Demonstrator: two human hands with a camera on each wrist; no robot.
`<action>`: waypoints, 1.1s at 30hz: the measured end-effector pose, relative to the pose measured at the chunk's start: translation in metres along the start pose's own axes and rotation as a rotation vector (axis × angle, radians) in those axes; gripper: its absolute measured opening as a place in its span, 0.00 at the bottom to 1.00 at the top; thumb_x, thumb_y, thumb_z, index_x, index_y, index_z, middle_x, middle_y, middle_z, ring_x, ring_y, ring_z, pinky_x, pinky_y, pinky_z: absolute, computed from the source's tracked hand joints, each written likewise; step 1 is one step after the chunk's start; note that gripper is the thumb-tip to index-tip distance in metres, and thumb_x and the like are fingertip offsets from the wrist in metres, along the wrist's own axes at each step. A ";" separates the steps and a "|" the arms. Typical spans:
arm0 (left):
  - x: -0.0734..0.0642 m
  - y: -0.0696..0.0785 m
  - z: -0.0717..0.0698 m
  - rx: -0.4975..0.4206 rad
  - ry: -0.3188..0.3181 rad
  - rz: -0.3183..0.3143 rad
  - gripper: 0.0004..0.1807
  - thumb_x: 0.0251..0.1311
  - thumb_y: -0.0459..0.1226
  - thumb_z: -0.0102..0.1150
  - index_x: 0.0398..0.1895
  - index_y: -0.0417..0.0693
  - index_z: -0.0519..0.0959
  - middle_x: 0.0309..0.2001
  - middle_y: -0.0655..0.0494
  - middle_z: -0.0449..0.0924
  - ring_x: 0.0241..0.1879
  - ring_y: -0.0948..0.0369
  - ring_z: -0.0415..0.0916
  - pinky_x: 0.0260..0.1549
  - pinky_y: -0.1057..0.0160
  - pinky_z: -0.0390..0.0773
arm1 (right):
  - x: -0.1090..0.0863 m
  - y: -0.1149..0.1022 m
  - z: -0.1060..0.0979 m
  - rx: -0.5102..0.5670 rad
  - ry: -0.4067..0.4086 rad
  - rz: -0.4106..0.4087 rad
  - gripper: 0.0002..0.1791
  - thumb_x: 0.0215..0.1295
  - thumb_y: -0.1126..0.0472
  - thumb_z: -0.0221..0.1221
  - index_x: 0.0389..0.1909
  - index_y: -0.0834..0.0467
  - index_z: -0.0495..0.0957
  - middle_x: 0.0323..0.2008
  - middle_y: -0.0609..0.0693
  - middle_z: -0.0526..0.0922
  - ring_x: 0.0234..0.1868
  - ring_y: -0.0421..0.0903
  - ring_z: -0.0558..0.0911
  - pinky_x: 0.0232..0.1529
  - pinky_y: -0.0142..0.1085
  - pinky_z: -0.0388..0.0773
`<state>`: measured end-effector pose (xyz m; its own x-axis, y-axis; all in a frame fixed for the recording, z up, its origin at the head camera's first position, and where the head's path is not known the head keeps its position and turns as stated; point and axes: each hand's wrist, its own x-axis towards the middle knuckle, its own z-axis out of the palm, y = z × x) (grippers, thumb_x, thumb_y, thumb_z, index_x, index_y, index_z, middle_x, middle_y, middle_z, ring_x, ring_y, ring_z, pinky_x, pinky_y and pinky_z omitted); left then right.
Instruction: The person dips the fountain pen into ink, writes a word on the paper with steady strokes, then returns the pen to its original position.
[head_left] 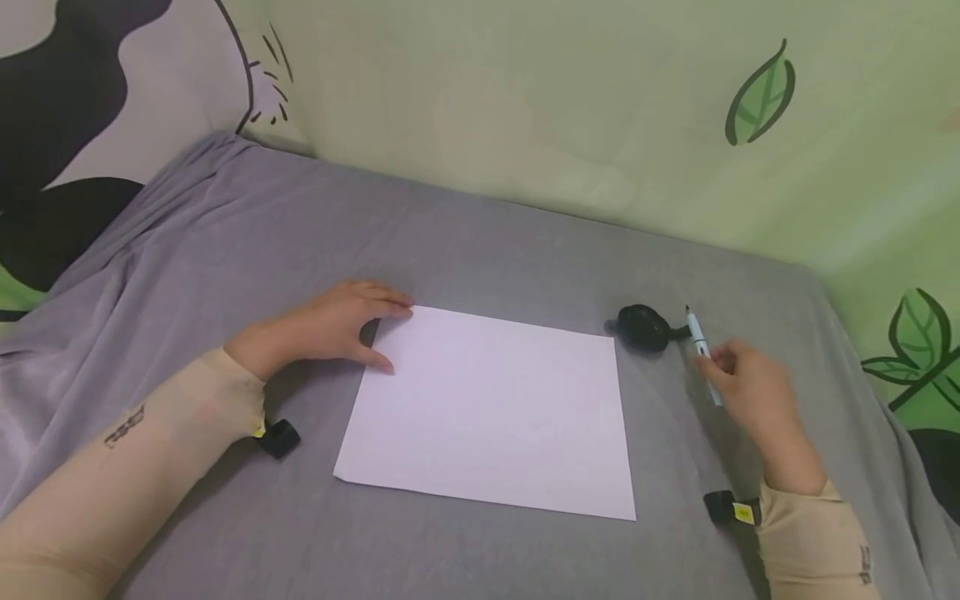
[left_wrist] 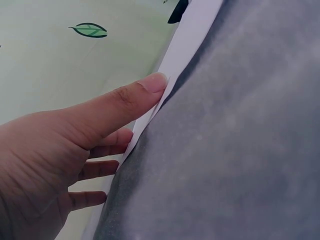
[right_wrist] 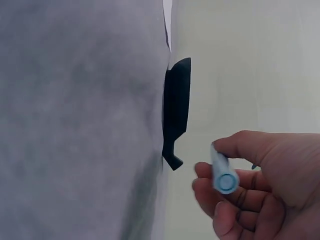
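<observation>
A sheet of white paper [head_left: 495, 408] lies flat in front of me, its lower-left corner slightly curled. My left hand [head_left: 341, 321] rests at its upper-left corner, with thumb and fingers spread and fairly straight. The left wrist view shows the thumb [left_wrist: 135, 97] over the paper edge [left_wrist: 187, 42]. My right hand [head_left: 753, 392] pinches a light blue pen [head_left: 699, 337] between thumb and fingers, to the right of the paper. The pen's dark tip points away from me. In the right wrist view its round end [right_wrist: 226, 183] faces the camera.
Close to the paper's upper-right corner lies a glossy black oval object [head_left: 642, 328] with a narrow neck toward the pen. Grey cloth [head_left: 465, 550] covers the surface and bunches at the left. Behind it rises a pale green wall [head_left: 525, 100] with painted leaves.
</observation>
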<state>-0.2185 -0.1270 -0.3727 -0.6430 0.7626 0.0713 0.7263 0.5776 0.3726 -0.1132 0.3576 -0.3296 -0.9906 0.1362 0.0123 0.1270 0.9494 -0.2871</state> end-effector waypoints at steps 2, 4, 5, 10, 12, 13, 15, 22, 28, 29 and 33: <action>0.000 0.000 0.000 0.000 0.001 -0.001 0.42 0.43 0.53 0.73 0.60 0.41 0.75 0.64 0.47 0.72 0.66 0.46 0.65 0.62 0.40 0.62 | 0.000 -0.001 -0.001 -0.001 0.035 0.017 0.18 0.68 0.54 0.55 0.41 0.69 0.75 0.34 0.66 0.83 0.25 0.49 0.76 0.23 0.34 0.65; 0.000 0.001 -0.001 -0.002 0.000 -0.001 0.42 0.43 0.53 0.73 0.60 0.40 0.75 0.64 0.47 0.72 0.66 0.45 0.65 0.62 0.40 0.62 | 0.000 -0.002 -0.002 -0.007 0.086 0.021 0.18 0.68 0.55 0.54 0.41 0.69 0.76 0.35 0.67 0.84 0.26 0.50 0.77 0.23 0.33 0.65; 0.000 0.001 -0.001 -0.005 -0.002 -0.002 0.41 0.43 0.52 0.74 0.60 0.40 0.75 0.64 0.47 0.72 0.66 0.45 0.64 0.62 0.40 0.62 | 0.000 -0.002 -0.003 -0.007 0.112 0.020 0.18 0.68 0.55 0.54 0.41 0.69 0.76 0.35 0.67 0.84 0.26 0.51 0.77 0.24 0.33 0.65; 0.000 0.000 -0.001 -0.012 -0.003 -0.001 0.41 0.43 0.52 0.73 0.60 0.40 0.75 0.64 0.46 0.72 0.66 0.45 0.64 0.63 0.41 0.61 | -0.002 -0.002 -0.005 0.003 0.203 0.017 0.18 0.68 0.56 0.53 0.43 0.69 0.77 0.35 0.67 0.83 0.26 0.52 0.77 0.24 0.34 0.65; 0.000 -0.001 -0.001 -0.013 -0.002 0.001 0.41 0.44 0.52 0.73 0.60 0.40 0.75 0.64 0.46 0.72 0.66 0.45 0.64 0.63 0.41 0.61 | -0.002 -0.002 -0.006 0.014 0.236 0.018 0.18 0.68 0.56 0.53 0.44 0.70 0.78 0.35 0.68 0.83 0.26 0.54 0.77 0.24 0.35 0.64; 0.000 -0.001 -0.001 -0.014 -0.002 0.003 0.41 0.44 0.52 0.73 0.60 0.40 0.75 0.64 0.46 0.72 0.66 0.45 0.64 0.63 0.41 0.61 | -0.003 -0.002 -0.006 0.022 0.253 0.018 0.18 0.68 0.56 0.53 0.44 0.70 0.78 0.35 0.69 0.83 0.26 0.55 0.77 0.24 0.35 0.64; 0.001 -0.002 -0.001 -0.016 0.001 0.008 0.41 0.44 0.52 0.73 0.60 0.40 0.75 0.64 0.46 0.73 0.66 0.45 0.65 0.63 0.41 0.61 | -0.003 -0.002 -0.007 0.036 0.287 0.022 0.18 0.67 0.57 0.54 0.44 0.70 0.78 0.36 0.70 0.83 0.28 0.58 0.78 0.25 0.36 0.65; 0.001 -0.003 0.000 -0.012 0.008 0.019 0.40 0.44 0.51 0.73 0.60 0.39 0.75 0.64 0.46 0.73 0.65 0.45 0.66 0.63 0.41 0.61 | -0.003 -0.004 -0.008 0.087 0.369 0.064 0.18 0.66 0.57 0.56 0.45 0.69 0.79 0.37 0.70 0.83 0.35 0.62 0.79 0.30 0.39 0.66; 0.001 -0.003 0.001 -0.005 0.014 0.025 0.40 0.45 0.51 0.73 0.60 0.39 0.75 0.63 0.46 0.73 0.65 0.45 0.66 0.63 0.41 0.62 | -0.004 -0.005 -0.008 0.113 0.417 0.098 0.17 0.65 0.57 0.58 0.48 0.64 0.79 0.37 0.67 0.84 0.32 0.55 0.78 0.27 0.29 0.61; 0.001 -0.003 0.002 -0.005 0.013 0.025 0.40 0.45 0.51 0.73 0.60 0.39 0.75 0.63 0.46 0.73 0.65 0.45 0.66 0.63 0.41 0.62 | -0.004 -0.005 -0.009 0.111 0.419 0.102 0.16 0.65 0.57 0.58 0.48 0.63 0.79 0.38 0.66 0.84 0.32 0.53 0.78 0.27 0.27 0.61; 0.001 -0.004 0.003 -0.005 0.012 0.023 0.39 0.46 0.51 0.72 0.60 0.40 0.75 0.63 0.47 0.73 0.65 0.45 0.66 0.63 0.42 0.61 | -0.005 -0.006 -0.011 0.114 0.418 0.118 0.15 0.65 0.56 0.58 0.47 0.63 0.79 0.40 0.65 0.85 0.25 0.35 0.74 0.25 0.22 0.61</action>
<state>-0.2210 -0.1276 -0.3765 -0.6293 0.7718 0.0912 0.7395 0.5586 0.3757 -0.1080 0.3544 -0.3170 -0.8610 0.3666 0.3525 0.2084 0.8865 -0.4131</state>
